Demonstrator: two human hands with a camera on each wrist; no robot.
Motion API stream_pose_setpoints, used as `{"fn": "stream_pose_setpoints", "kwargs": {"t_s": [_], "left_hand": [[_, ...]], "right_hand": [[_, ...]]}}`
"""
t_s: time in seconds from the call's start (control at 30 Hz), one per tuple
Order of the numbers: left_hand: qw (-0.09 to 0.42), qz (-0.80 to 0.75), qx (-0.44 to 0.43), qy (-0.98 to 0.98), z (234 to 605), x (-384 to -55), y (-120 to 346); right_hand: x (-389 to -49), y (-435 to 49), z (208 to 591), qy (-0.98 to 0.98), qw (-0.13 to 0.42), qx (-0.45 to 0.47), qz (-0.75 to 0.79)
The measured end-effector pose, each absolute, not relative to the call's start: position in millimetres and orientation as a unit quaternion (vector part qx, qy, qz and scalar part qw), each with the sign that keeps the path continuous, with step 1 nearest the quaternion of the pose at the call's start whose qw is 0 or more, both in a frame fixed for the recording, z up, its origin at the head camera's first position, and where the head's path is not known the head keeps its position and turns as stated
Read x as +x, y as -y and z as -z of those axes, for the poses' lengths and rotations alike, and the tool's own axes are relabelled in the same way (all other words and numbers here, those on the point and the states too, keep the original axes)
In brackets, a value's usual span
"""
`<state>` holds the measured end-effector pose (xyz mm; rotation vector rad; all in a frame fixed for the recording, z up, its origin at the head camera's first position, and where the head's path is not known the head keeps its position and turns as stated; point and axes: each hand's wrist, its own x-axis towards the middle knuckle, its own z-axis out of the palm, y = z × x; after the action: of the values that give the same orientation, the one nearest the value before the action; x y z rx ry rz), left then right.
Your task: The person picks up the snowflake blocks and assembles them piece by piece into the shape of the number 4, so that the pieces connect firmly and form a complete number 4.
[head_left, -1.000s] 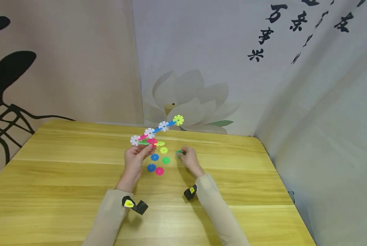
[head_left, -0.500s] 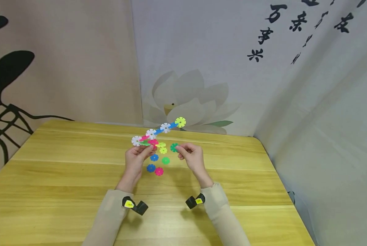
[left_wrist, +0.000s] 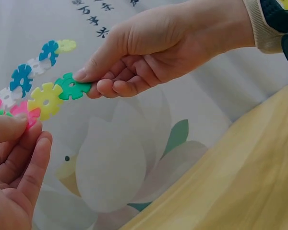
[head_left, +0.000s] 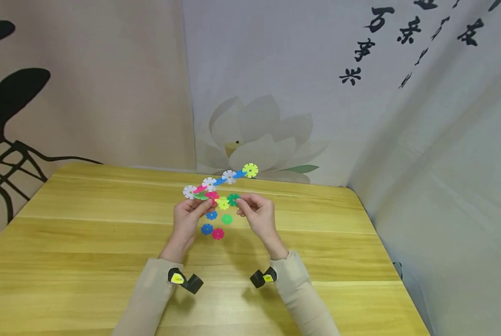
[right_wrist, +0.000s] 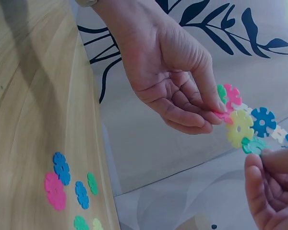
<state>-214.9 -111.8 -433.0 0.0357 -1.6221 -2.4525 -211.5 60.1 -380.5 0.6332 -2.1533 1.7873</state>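
Note:
My left hand [head_left: 185,220] pinches a pink snowflake disc [left_wrist: 25,112] in a chain of interlocked notched discs, held above the table. White discs [head_left: 209,184], blue ones [left_wrist: 21,78] and a yellow end disc [head_left: 250,170] make up the chain's long arm, which slants up to the right. A yellow disc [left_wrist: 46,101] sticks out from the pink one toward my right hand [head_left: 259,215]. That hand pinches a green disc [left_wrist: 71,86] between thumb and fingers, its edge against the yellow disc. Whether their notches are engaged I cannot tell.
Below the hands, loose discs lie on the wooden table [head_left: 107,275]: blue [head_left: 207,228], pink [head_left: 218,234] and green [head_left: 227,219] among them. A printed curtain [head_left: 267,56] hangs behind the table's far edge. Each wrist wears a small black camera [head_left: 194,283].
My right hand has lifted the green disc from the table and brought it left, up to the yellow disc. The left hand's chain has turned slightly, and its far end sits a little lower and farther right.

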Motion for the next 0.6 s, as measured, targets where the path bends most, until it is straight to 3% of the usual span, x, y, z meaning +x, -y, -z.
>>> {"fn": "stream_pose_setpoints", "kwargs": {"t_s": [0.33,0.6], "left_hand": [[0.125,0.826,0.021,0.549,435,-210,105],[0.148,0.825,0.005,0.545,431,-207,98]], "right_hand": [[-202,-58,381,0.766,0.199,0.274,-0.546],[-197,-54,387,0.748,0.225,0.255,-0.57]]}}
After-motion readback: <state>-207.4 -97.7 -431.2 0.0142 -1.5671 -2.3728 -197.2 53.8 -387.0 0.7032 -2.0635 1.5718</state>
